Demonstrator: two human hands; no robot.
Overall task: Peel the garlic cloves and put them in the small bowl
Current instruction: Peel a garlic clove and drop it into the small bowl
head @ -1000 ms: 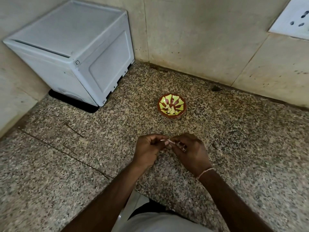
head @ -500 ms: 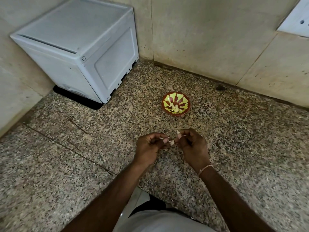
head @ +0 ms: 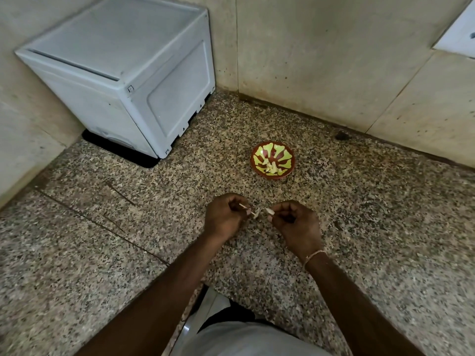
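Pinching a small pale garlic clove (head: 256, 210), the left hand (head: 226, 219) has its fingers curled in, with a thin strip of papery skin sticking up from its fingertips. Just to the right, the right hand (head: 295, 227) is also curled, its thumb and forefinger nipping a flake of skin (head: 269, 210) at the clove's other side. Whether that flake is torn free or joined to the clove is too small to tell. Both hands hover close together above the speckled granite counter (head: 102, 253). Farther off and slightly right sits the small bowl (head: 272, 160), red-brown with yellow-green markings, holding a few pale cloves. A white box-shaped appliance (head: 123, 70) stands at the far left against the tiled wall (head: 321, 52).
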